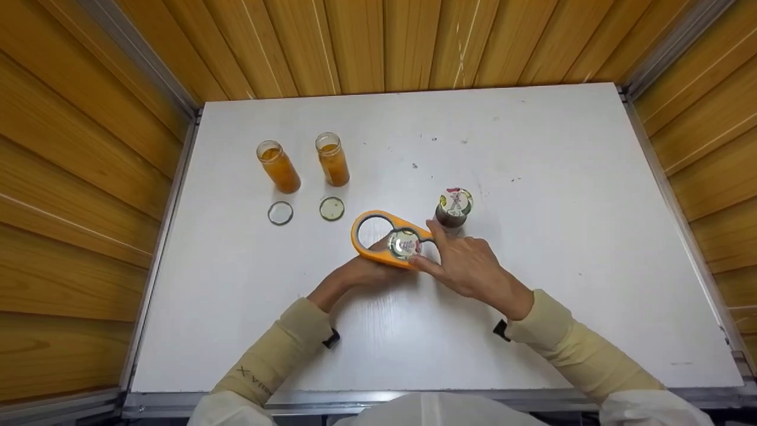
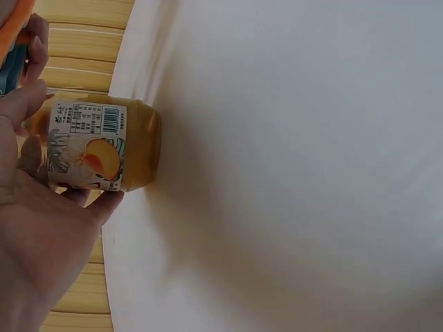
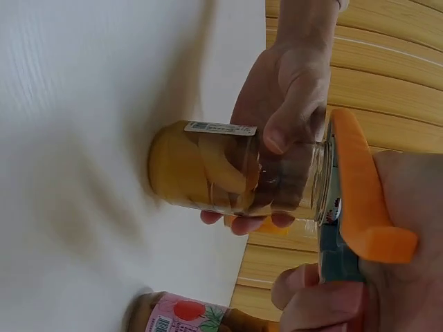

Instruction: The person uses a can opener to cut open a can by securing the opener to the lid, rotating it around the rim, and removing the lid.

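My left hand (image 1: pixel 368 271) grips a glass jar (image 2: pixel 97 145) of peach pieces in amber liquid, fingers and thumb wrapped around its side. The jar stands upright, its base at or just above the table; I cannot tell which. An orange jar opener (image 1: pixel 360 241) with a grey inner lining lies flat over the top, one ring around the patterned lid (image 1: pixel 404 244). My right hand (image 1: pixel 476 266) holds the opener's right end, thumb near the lid's edge. In the right wrist view, the orange frame (image 3: pixel 360 187) crosses the jar mouth. The palm hides part of the opener.
A closed jar (image 1: pixel 454 207) with a pink label stands just beyond my right hand. At the back left are two open jars (image 1: pixel 281 171) (image 1: pixel 335 163) of orange contents, with two loose lids (image 1: pixel 280 213) (image 1: pixel 332 208) before them. Wood-panelled walls (image 1: pixel 366 47) bound the white table (image 1: pixel 562 236).
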### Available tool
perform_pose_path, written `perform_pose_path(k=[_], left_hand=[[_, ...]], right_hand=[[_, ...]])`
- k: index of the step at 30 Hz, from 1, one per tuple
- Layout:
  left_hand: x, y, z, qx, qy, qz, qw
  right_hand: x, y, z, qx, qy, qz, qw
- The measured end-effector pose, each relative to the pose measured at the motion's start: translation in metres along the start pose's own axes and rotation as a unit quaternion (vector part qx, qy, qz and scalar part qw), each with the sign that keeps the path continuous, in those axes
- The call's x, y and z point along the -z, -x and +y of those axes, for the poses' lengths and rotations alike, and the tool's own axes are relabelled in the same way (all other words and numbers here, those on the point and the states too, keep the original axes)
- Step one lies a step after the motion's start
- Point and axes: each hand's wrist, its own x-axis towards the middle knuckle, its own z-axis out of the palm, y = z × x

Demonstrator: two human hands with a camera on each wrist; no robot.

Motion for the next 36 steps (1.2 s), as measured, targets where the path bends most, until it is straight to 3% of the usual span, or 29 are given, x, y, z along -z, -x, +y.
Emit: perform_pose_path(k=[6, 10, 16, 22, 25, 30, 36], left_hand=[[-0.005, -0.002, 0.001, 0.012, 0.015, 0.040, 0.9990], [-0.006, -0.005, 0.000, 0.001, 0.003, 0.053, 0.9986], [-0.006, -0.011, 0.001, -0.026, 0.032, 0.096, 0.9945], [-0.020, -0.015, -0.003, -0.033, 0.055, 0.171, 0.9832], [-0.025, -0.017, -0.004, -0.046, 0.059, 0.190, 0.9789], [-0.024, -0.017, -0.005, -0.063, 0.081, 0.181, 0.9781], [-0.015, -0.016, -0.007, -0.044, 0.108, 0.134, 0.9841]], right_hand=[[-0.007, 0.011, -0.010, 0.024, 0.012, 0.082, 0.996], [-0.015, 0.011, -0.023, 0.002, 0.026, 0.121, 0.992], [-0.025, 0.006, -0.040, -0.066, 0.025, 0.131, 0.989], [-0.028, 0.000, -0.050, -0.101, 0.042, 0.126, 0.986], [-0.030, -0.001, -0.054, -0.112, 0.054, 0.116, 0.985], [-0.032, -0.003, -0.057, -0.122, 0.063, 0.112, 0.984], [-0.032, -0.004, -0.060, -0.137, 0.059, 0.106, 0.983]])
